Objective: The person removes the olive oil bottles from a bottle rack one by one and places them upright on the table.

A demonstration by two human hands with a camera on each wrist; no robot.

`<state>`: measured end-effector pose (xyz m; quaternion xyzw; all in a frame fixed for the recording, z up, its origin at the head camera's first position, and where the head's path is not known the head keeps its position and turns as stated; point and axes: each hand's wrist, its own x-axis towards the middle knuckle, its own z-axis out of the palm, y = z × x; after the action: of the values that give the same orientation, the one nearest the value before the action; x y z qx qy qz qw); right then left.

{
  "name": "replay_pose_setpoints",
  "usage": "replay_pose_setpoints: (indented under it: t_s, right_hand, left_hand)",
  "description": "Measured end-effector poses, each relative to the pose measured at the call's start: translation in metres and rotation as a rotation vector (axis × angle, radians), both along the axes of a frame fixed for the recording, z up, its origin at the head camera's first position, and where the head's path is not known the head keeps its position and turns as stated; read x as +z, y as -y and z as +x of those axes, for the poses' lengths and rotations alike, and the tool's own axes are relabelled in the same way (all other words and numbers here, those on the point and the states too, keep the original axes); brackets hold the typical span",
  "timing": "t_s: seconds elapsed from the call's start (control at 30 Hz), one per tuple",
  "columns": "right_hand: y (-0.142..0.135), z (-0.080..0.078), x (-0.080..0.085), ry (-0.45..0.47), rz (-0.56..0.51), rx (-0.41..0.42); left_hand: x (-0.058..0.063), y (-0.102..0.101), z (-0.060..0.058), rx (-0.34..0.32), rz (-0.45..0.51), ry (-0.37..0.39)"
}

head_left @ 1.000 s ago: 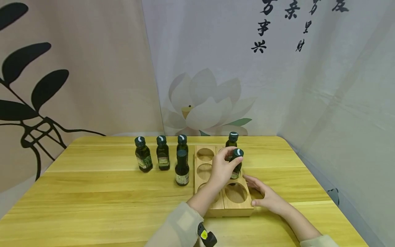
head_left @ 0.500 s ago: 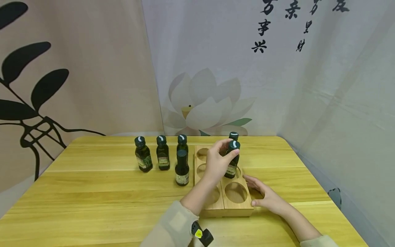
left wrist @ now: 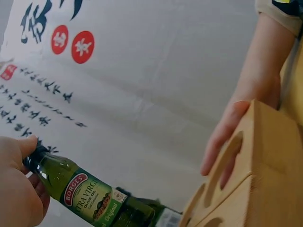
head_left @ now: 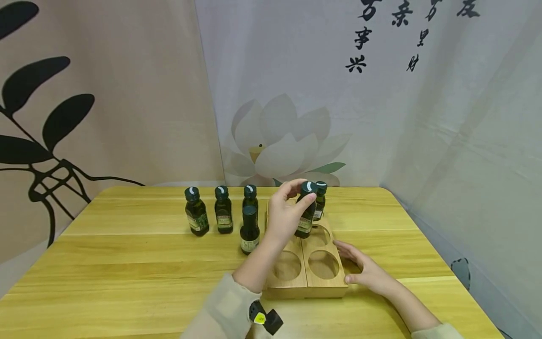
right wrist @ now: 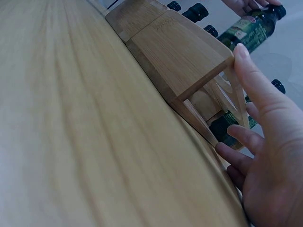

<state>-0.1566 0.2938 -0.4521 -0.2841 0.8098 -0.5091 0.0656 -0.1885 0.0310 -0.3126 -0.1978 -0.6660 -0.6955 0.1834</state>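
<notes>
My left hand (head_left: 284,210) pinches the cap end of a dark green olive oil bottle (head_left: 305,219) and holds it over the wooden rack (head_left: 326,287). In the left wrist view, the label of this olive oil bottle (left wrist: 90,196) faces the camera and its body is tilted. Behind it another bottle (head_left: 320,200) stands in the far right hole of the rack. At the rack's right side rests my right hand (head_left: 366,269), thumb near the front corner and fingers spread along the side, as the right hand (right wrist: 272,142) also shows in the right wrist view.
To the left of the rack several capped bottles (head_left: 196,214) stand on the wooden table (head_left: 139,263); the nearest is a slimmer dark bottle (head_left: 250,233). A printed cloth backdrop (head_left: 381,117) hangs behind the table.
The bottle in my left hand has risen from the middle right hole and moved left and away from me, over the rack's middle. My right hand has stayed in place.
</notes>
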Motion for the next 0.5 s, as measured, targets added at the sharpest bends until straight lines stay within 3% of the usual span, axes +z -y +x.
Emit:
replay_pose_setpoints:
  t_s: [0.13,0.5]
  right_hand:
    - [0.001,0.001,0.001,0.012,-0.003,-0.003]
    - [0.002,0.001,0.002,0.035,-0.001,-0.01]
  left_hand:
    - [0.002,0.012,-0.003,0.025,0.002,-0.031]
    - [0.016,0.047,-0.001,0.101,0.03,-0.011]
